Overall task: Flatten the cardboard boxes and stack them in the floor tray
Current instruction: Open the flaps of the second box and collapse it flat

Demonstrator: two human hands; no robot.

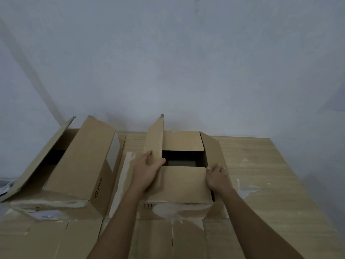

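A brown cardboard box (182,184) stands in front of me on the wooden table, its top partly open with a dark gap in the middle. My left hand (146,171) grips the raised left flap (155,141), thumb on the inner side. At the box's right edge, my right hand (217,177) has its fingers curled over the edge where the near flap meets the right flap (210,148). A second box (82,165) marked PICO stands to the left with its flaps up. Flattened cardboard (46,238) lies under both boxes near me. No floor tray shows.
The light wooden table (270,184) stretches to the right, with white smears on it. A plain grey wall (168,62) stands right behind the boxes. Some white and dark clutter (5,187) shows past the table's left edge.
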